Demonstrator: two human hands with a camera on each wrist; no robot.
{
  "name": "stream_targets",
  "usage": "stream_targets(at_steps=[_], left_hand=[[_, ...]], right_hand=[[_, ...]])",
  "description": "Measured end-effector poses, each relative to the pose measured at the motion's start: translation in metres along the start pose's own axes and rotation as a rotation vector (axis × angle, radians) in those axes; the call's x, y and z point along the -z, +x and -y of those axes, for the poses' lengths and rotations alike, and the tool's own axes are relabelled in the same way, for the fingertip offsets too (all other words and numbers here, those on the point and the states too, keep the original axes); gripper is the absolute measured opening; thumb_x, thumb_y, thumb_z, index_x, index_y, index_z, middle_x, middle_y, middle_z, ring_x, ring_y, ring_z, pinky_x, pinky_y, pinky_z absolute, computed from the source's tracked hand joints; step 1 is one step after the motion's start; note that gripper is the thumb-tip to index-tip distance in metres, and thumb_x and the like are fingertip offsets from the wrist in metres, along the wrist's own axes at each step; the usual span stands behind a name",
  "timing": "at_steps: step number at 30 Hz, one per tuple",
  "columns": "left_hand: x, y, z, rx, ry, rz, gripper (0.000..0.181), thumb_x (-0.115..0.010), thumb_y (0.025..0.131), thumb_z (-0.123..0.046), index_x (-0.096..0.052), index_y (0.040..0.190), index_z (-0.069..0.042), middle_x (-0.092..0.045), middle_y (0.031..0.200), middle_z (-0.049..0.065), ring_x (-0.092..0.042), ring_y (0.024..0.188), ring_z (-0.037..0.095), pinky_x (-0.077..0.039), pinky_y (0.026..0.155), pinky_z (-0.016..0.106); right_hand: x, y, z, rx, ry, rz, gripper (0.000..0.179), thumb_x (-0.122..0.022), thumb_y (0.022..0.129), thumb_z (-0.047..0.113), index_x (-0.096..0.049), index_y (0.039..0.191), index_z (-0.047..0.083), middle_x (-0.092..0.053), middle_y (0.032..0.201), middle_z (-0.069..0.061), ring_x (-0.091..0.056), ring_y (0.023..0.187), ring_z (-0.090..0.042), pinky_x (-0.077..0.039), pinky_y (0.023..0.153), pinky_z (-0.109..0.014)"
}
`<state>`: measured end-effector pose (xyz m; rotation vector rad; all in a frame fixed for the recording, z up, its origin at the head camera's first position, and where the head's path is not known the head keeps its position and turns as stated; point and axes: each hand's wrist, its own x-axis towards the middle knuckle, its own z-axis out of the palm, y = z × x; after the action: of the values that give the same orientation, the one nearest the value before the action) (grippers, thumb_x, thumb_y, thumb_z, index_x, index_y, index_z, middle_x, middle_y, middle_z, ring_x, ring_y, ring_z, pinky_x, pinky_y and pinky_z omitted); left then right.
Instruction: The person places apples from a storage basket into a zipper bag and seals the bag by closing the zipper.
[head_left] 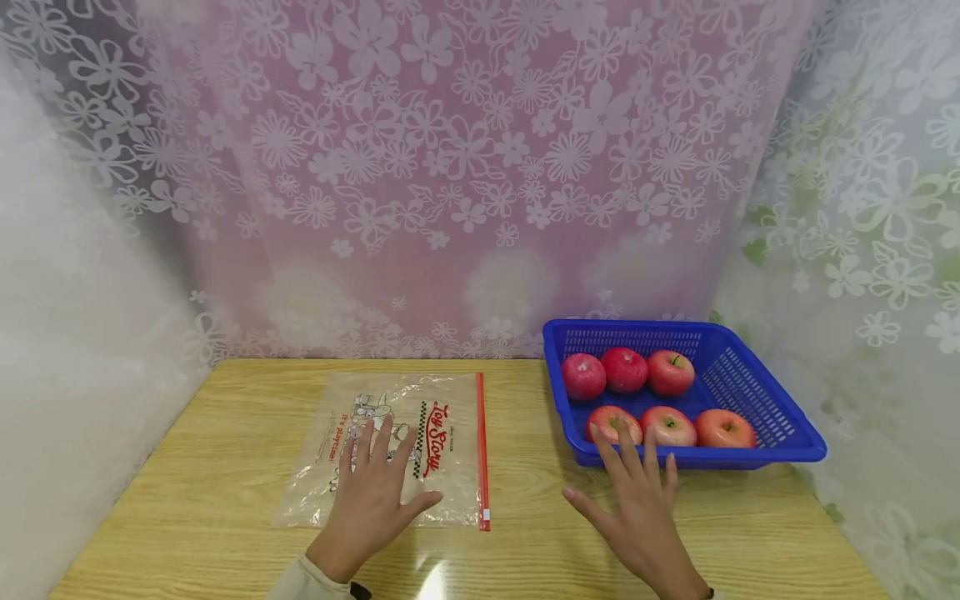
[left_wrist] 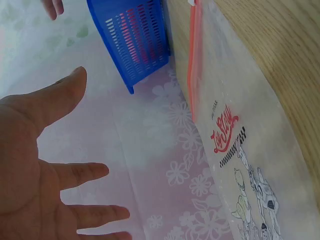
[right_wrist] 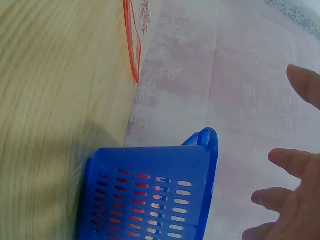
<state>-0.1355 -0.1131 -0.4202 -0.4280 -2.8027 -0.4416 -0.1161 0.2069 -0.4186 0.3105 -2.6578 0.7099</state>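
A clear zip bag (head_left: 457, 400) with a red slider strip (head_left: 482, 450) and "Toy Story" print lies flat on the table. Over its lower part my left hand (head_left: 372, 496) hovers, fingers spread, holding nothing; the left wrist view shows the bag (left_wrist: 250, 120) apart from the fingers. To the right stands a blue plastic basket (head_left: 787, 433) of red apples (head_left: 671, 372), three in a back row and three in front. My right hand (head_left: 637, 508), fingers spread and grasping nothing, is in front of the basket, its fingertips overlapping the near rim and a front apple (head_left: 613, 423) in the head view.
The wooden table (head_left: 217, 467) carries the bag and the basket. Pink floral curtain (head_left: 480, 208) hangs along its back edge, with pale floral sheets (head_left: 885, 333) at the sides. Bare tabletop (head_left: 525, 433) shows between bag and basket.
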Motion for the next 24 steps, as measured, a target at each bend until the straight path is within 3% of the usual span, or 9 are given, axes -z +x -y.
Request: stream_targets(at_steps=[6, 9, 13, 16, 19, 24], left_hand=[[-0.012, 0.020, -0.005, -0.041, -0.027, 0.067, 0.072, -0.068, 0.084, -0.051, -0.051, 0.136, -0.005, -0.045, 0.140, 0.026, -0.039, 0.129, 0.047, -0.033, 0.102, 0.062], [-0.023, 0.029, -0.008, -0.070, -0.057, 0.103, 0.070, -0.070, 0.085, -0.046, -0.049, 0.137, -0.004, -0.048, 0.136, 0.024, -0.043, 0.126, 0.045, -0.038, 0.099, 0.060], [-0.042, 0.039, -0.014, -0.118, -0.057, 0.141, 0.069, -0.073, 0.085, -0.040, -0.046, 0.137, -0.003, -0.051, 0.130, 0.021, -0.048, 0.121, 0.042, -0.043, 0.096, 0.056], [-0.055, 0.049, -0.019, -0.150, -0.024, 0.147, 0.066, -0.073, 0.085, -0.039, -0.049, 0.135, -0.002, -0.054, 0.127, 0.020, -0.052, 0.118, 0.039, -0.047, 0.093, 0.052], [-0.065, 0.059, -0.023, -0.160, 0.011, 0.160, 0.060, -0.071, 0.086, -0.038, -0.052, 0.133, -0.005, -0.055, 0.127, 0.020, -0.053, 0.117, 0.038, -0.049, 0.092, 0.049], [-0.078, 0.072, -0.030, -0.126, 0.045, 0.241, 0.050, -0.067, 0.089, -0.039, -0.058, 0.130, -0.012, -0.054, 0.129, 0.021, -0.052, 0.118, 0.041, -0.047, 0.094, 0.052]], right_hand=[[-0.008, -0.002, 0.002, 0.093, 0.144, -0.174, 0.063, -0.080, 0.076, 0.022, -0.056, 0.132, 0.006, -0.036, 0.148, -0.023, -0.018, 0.138, -0.053, -0.013, 0.099, -0.074], [-0.013, -0.002, 0.004, 0.145, 0.228, -0.222, 0.054, -0.081, 0.072, 0.010, -0.062, 0.122, 0.003, -0.045, 0.142, -0.024, -0.031, 0.132, -0.053, -0.022, 0.094, -0.071], [-0.018, -0.004, 0.008, 0.207, 0.280, -0.231, 0.047, -0.080, 0.071, 0.003, -0.065, 0.116, 0.005, -0.052, 0.137, -0.017, -0.041, 0.130, -0.039, -0.030, 0.097, -0.057], [-0.022, -0.007, 0.011, 0.253, 0.309, -0.242, 0.048, -0.078, 0.071, 0.000, -0.065, 0.116, 0.008, -0.055, 0.134, -0.015, -0.043, 0.130, -0.028, -0.029, 0.106, -0.035], [-0.027, -0.009, 0.013, 0.301, 0.344, -0.240, 0.049, -0.077, 0.072, -0.002, -0.064, 0.117, 0.010, -0.056, 0.131, -0.015, -0.046, 0.128, -0.022, -0.025, 0.105, -0.013], [-0.037, -0.011, 0.018, 0.314, 0.368, -0.175, 0.042, -0.077, 0.075, 0.000, -0.065, 0.113, 0.015, -0.060, 0.126, -0.002, -0.056, 0.116, -0.019, -0.035, 0.099, -0.012]])
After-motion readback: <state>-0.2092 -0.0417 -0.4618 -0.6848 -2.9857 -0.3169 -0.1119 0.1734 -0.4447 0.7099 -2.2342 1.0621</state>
